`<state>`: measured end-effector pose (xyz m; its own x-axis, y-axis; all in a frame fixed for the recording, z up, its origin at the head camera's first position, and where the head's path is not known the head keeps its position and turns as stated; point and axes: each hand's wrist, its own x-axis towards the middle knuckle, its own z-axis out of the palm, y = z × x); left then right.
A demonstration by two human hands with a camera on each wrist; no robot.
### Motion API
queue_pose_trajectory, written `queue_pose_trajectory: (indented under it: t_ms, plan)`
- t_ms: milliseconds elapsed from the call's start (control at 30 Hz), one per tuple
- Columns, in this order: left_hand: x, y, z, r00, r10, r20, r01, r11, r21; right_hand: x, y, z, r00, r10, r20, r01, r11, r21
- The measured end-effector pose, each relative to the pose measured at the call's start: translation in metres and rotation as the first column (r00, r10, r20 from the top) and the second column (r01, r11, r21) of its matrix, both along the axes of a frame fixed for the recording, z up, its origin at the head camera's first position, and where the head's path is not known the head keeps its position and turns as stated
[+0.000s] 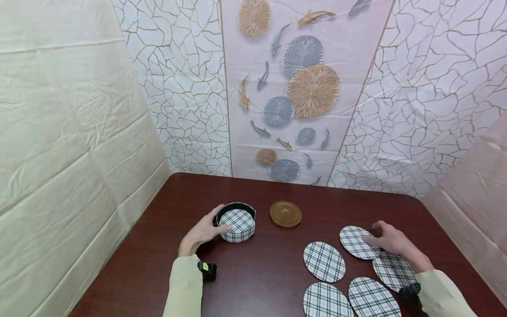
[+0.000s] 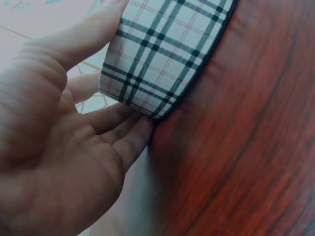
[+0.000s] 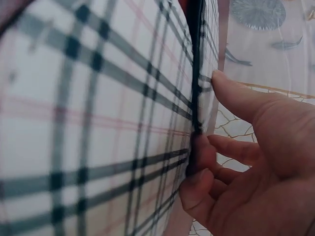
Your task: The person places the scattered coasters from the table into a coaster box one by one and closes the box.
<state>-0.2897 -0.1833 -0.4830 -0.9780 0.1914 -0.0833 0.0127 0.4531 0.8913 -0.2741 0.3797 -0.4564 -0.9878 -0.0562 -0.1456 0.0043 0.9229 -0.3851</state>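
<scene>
On the left side of the table, my left hand (image 1: 203,229) grips a round plaid coaster holder (image 1: 236,237), thumb over its rim and fingers round its outer side. Inside the holder's dark lining lies a plaid coaster (image 1: 237,218). In the left wrist view the holder's checked wall (image 2: 157,54) stands on the wood. At the right, my right hand (image 1: 390,238) pinches the right edge of a round plaid coaster (image 1: 354,242), thumb on top and fingers at its edge. Another plaid coaster (image 1: 392,270) lies partly under that hand and wrist.
Three more plaid coasters (image 1: 325,261) (image 1: 327,301) (image 1: 374,299) lie flat at the front right. A brown round lid-like disc (image 1: 285,214) sits right of the holder. The dark wooden table (image 1: 253,277) meets patterned cloth walls at the back and sides.
</scene>
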Motion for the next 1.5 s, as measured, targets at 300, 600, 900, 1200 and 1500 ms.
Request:
queue_pose_trajectory:
  t_ms: [300,600,900,1200,1500]
  plan:
    - [0.001,0.001,0.000,1.000,0.006,0.011,-0.006,1.000,-0.006,0.000,0.002,0.000,0.999,-0.038,-0.019,0.037,0.999,-0.030]
    - [0.001,-0.001,0.000,1.000,0.004,-0.001,-0.004,1.000,-0.024,0.009,-0.005,0.010,0.998,-0.038,-0.045,0.034,0.995,-0.095]
    - [0.001,0.000,0.000,1.000,0.005,-0.001,-0.005,1.000,-0.013,0.017,-0.011,0.010,0.992,-0.072,-0.107,0.062,0.994,-0.087]
    - [0.002,-0.001,-0.003,1.000,-0.001,-0.014,0.000,1.000,-0.023,0.028,-0.024,0.021,0.974,-0.076,-0.215,0.054,0.993,-0.103]
    - [0.000,0.001,-0.001,1.000,-0.003,-0.010,0.003,1.000,-0.020,0.036,-0.033,0.032,0.965,-0.080,-0.249,0.031,0.980,-0.195]
